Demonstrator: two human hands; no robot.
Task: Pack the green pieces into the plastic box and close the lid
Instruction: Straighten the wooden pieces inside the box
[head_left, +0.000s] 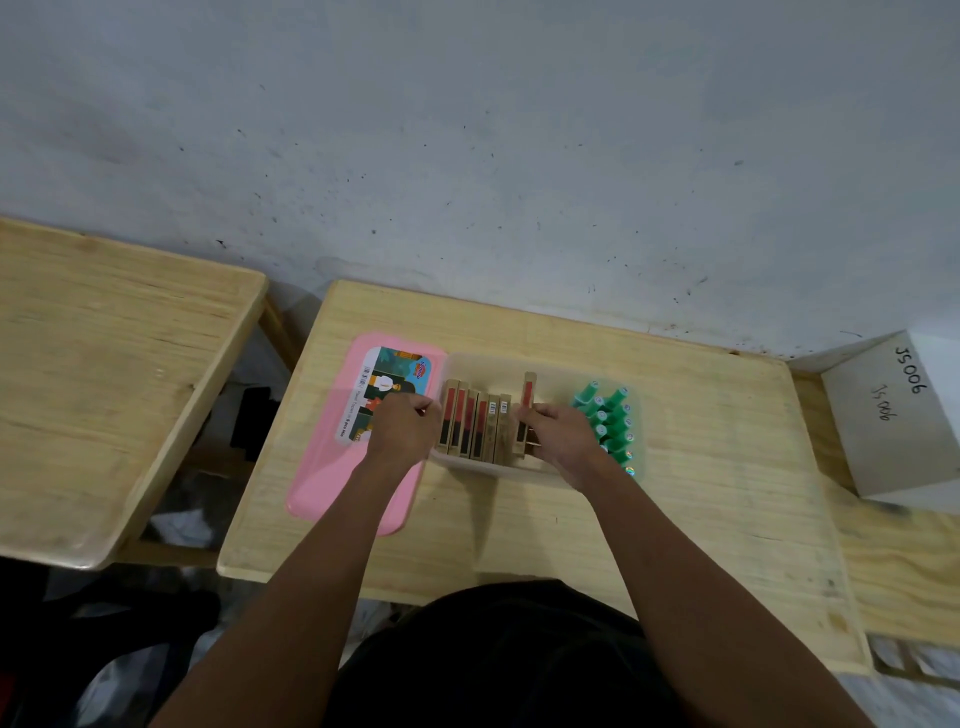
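A clear plastic box (488, 364) stands open on the middle wooden table. Several green pieces (608, 415) lie stacked at its right end. A row of slim tan and red cartons (475, 421) stands upright in its left half. My right hand (561, 436) grips one tan and red carton (527, 400) that rises above the others, just left of the green pieces. My left hand (402, 426) has curled fingers at the box's left wall, against the first carton; whether it holds something is unclear. The pink lid (322, 478) lies flat on the table, left of the box.
A second wooden table (104, 364) stands to the left across a narrow gap. A white cardboard box (893, 415) with handwriting sits on a wooden surface at the right. A grey wall runs behind the tables. Bare tabletop (727, 467) lies right of the plastic box.
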